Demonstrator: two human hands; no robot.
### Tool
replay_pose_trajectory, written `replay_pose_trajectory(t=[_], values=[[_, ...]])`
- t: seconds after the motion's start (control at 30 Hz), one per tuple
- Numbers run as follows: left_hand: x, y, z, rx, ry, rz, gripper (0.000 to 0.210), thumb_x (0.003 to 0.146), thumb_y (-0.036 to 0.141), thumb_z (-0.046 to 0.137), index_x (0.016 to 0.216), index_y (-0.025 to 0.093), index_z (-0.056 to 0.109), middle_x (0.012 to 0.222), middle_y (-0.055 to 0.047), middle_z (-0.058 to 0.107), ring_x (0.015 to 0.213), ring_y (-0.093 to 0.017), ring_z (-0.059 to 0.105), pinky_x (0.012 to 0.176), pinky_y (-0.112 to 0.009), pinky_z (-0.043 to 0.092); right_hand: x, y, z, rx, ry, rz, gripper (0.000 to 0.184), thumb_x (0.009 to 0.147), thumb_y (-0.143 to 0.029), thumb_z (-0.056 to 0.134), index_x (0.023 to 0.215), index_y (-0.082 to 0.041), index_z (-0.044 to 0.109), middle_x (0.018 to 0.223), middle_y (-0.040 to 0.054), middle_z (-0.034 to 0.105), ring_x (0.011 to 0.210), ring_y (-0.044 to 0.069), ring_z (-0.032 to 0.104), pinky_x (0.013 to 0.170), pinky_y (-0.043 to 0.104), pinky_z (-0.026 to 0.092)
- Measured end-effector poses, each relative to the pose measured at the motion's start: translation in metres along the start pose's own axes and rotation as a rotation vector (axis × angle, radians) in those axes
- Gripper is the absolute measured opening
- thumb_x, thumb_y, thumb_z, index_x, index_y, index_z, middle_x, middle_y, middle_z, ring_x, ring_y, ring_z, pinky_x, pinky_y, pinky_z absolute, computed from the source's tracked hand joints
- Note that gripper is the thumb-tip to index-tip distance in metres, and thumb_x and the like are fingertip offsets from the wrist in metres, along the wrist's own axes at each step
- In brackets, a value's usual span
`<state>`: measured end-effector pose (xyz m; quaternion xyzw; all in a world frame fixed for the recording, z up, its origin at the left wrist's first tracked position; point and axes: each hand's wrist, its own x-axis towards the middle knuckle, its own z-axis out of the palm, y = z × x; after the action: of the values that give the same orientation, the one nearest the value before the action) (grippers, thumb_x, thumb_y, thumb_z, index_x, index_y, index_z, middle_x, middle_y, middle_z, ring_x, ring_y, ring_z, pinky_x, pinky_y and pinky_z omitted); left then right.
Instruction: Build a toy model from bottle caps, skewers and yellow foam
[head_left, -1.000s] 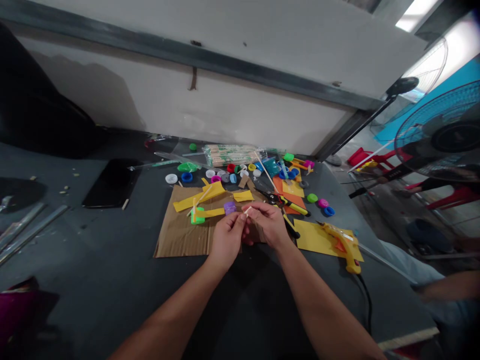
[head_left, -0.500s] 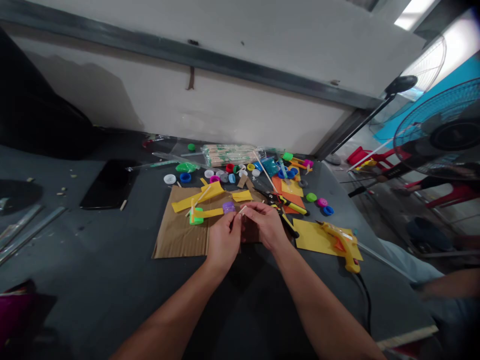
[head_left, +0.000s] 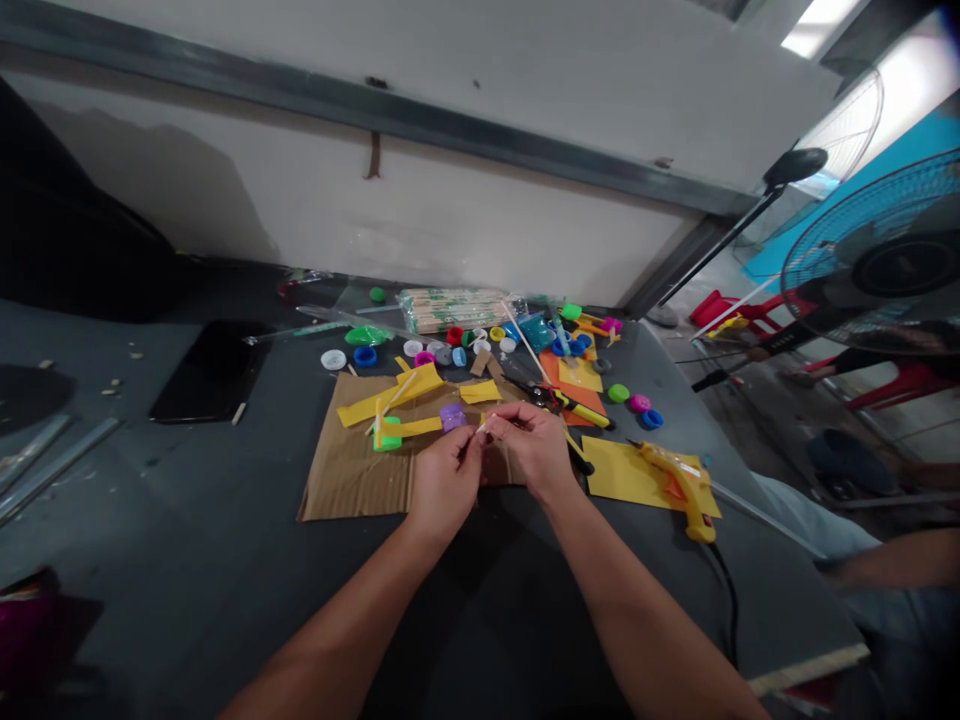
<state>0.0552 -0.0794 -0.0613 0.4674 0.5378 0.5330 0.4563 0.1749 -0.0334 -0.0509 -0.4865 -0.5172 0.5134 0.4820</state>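
My left hand (head_left: 444,482) and my right hand (head_left: 538,455) meet over the front of a corrugated cardboard sheet (head_left: 356,485), fingertips almost touching. Both pinch a short pale stick (head_left: 481,429), mostly covered by the fingers. Just left of them, a purple bottle cap (head_left: 452,416) and a green bottle cap (head_left: 388,434) are joined by a yellow paper strip (head_left: 420,430). Behind lies a folded yellow strip (head_left: 405,393) with a thin stick across it. A small yellow paper piece (head_left: 480,391) rests beyond my fingertips. Yellow-and-black pliers (head_left: 577,406) lie beside my right hand.
A yellow glue gun (head_left: 690,490) lies on yellow card (head_left: 611,470) at right, its cord trailing forward. Several loose caps and bagged wooden sticks (head_left: 450,310) line the back. A black phone (head_left: 206,372) is at left. Another person's arm (head_left: 892,560) and a fan (head_left: 900,260) are at right.
The pale stick has tipped lower between my fingers, and less of it shows. Both hands stay close together. The whole view has shifted slightly.
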Motion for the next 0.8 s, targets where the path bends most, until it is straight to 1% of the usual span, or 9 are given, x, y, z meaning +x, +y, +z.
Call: replay_pose_trajectory(t=[0.1, 0.2, 0.3, 0.4, 0.5, 0.6, 0.7, 0.73, 0.8], values=[[0.0015, 0.0004, -0.001, -0.045, -0.008, -0.031, 0.025, 0.083, 0.036, 0.059, 0.066, 0.018, 0.063, 0.054, 0.003, 0.054, 0.048, -0.011, 0.053, 0.046, -0.02, 0.041, -0.0002, 0.003, 0.0016, 0.011, 0.003, 0.016, 0.016, 0.065, -0.033, 0.076, 0.072, -0.019, 0.072, 0.071, 0.0022, 0.071, 0.066, 0.016, 0.063, 0.065, 0.029, 0.052], [0.0033, -0.0017, -0.0003, -0.166, -0.018, -0.108, 0.024, 0.08, 0.039, 0.061, 0.071, 0.017, 0.065, 0.058, 0.003, 0.057, 0.048, -0.011, 0.052, 0.046, -0.021, 0.045, -0.0008, 0.007, 0.0035, 0.07, 0.0, 0.05, 0.017, 0.066, -0.033, 0.077, 0.074, -0.019, 0.072, 0.069, 0.0009, 0.069, 0.063, 0.014, 0.061, 0.064, 0.028, 0.05], [0.0049, -0.0038, 0.0006, -0.261, 0.002, -0.168, 0.025, 0.077, 0.042, 0.064, 0.073, 0.017, 0.066, 0.059, 0.002, 0.056, 0.049, -0.011, 0.051, 0.046, -0.022, 0.048, -0.0013, 0.0092, 0.0052, 0.156, -0.045, 0.118, 0.022, 0.067, -0.034, 0.077, 0.082, -0.019, 0.072, 0.065, -0.0011, 0.066, 0.057, 0.012, 0.057, 0.061, 0.027, 0.048], [0.0052, -0.0033, 0.0005, -0.221, 0.005, -0.149, 0.026, 0.078, 0.041, 0.064, 0.071, 0.017, 0.066, 0.059, 0.002, 0.057, 0.049, -0.011, 0.051, 0.045, -0.022, 0.048, -0.001, 0.0088, 0.0056, 0.169, -0.039, 0.127, 0.021, 0.066, -0.033, 0.077, 0.08, -0.019, 0.072, 0.064, -0.0018, 0.066, 0.057, 0.011, 0.057, 0.061, 0.026, 0.047], [0.0046, -0.0006, 0.0009, -0.159, -0.013, -0.125, 0.027, 0.08, 0.041, 0.062, 0.071, 0.016, 0.067, 0.057, 0.003, 0.056, 0.048, -0.011, 0.052, 0.045, -0.021, 0.047, -0.0011, 0.0077, 0.0046, 0.073, 0.007, 0.068, 0.017, 0.066, -0.032, 0.076, 0.075, -0.018, 0.071, 0.068, 0.0003, 0.069, 0.062, 0.014, 0.06, 0.064, 0.027, 0.049], [0.0046, 0.0007, 0.0025, -0.287, -0.035, -0.203, 0.029, 0.076, 0.044, 0.067, 0.074, 0.015, 0.067, 0.059, 0.003, 0.056, 0.05, -0.01, 0.05, 0.044, -0.021, 0.047, -0.0029, 0.0084, 0.0033, -0.053, 0.041, -0.017, 0.015, 0.07, -0.032, 0.073, 0.076, -0.019, 0.071, 0.072, 0.0018, 0.069, 0.065, 0.016, 0.061, 0.064, 0.029, 0.049], [0.0057, -0.0008, 0.0036, -0.46, -0.042, -0.299, 0.032, 0.071, 0.045, 0.073, 0.084, 0.016, 0.068, 0.068, 0.002, 0.06, 0.054, -0.01, 0.052, 0.046, -0.022, 0.049, -0.0057, 0.0099, 0.0022, -0.207, 0.079, -0.152, 0.012, 0.075, -0.032, 0.07, 0.079, -0.021, 0.071, 0.079, 0.0029, 0.069, 0.073, 0.017, 0.063, 0.069, 0.03, 0.05], [0.0062, -0.0016, 0.0035, -0.482, -0.035, -0.309, 0.034, 0.069, 0.044, 0.074, 0.087, 0.016, 0.069, 0.07, 0.001, 0.061, 0.055, -0.01, 0.053, 0.047, -0.022, 0.05, -0.0065, 0.0099, 0.0019, -0.253, 0.084, -0.194, 0.011, 0.076, -0.032, 0.069, 0.08, -0.021, 0.071, 0.081, 0.0032, 0.069, 0.076, 0.018, 0.063, 0.071, 0.031, 0.05], [0.0071, -0.0023, 0.0024, -0.456, -0.016, -0.291, 0.035, 0.069, 0.043, 0.075, 0.091, 0.017, 0.07, 0.069, 0.001, 0.061, 0.056, -0.011, 0.054, 0.048, -0.022, 0.05, -0.0077, 0.0088, 0.0017, -0.317, 0.081, -0.258, 0.01, 0.078, -0.032, 0.068, 0.08, -0.023, 0.071, 0.082, 0.0034, 0.068, 0.081, 0.02, 0.063, 0.075, 0.032, 0.049]])
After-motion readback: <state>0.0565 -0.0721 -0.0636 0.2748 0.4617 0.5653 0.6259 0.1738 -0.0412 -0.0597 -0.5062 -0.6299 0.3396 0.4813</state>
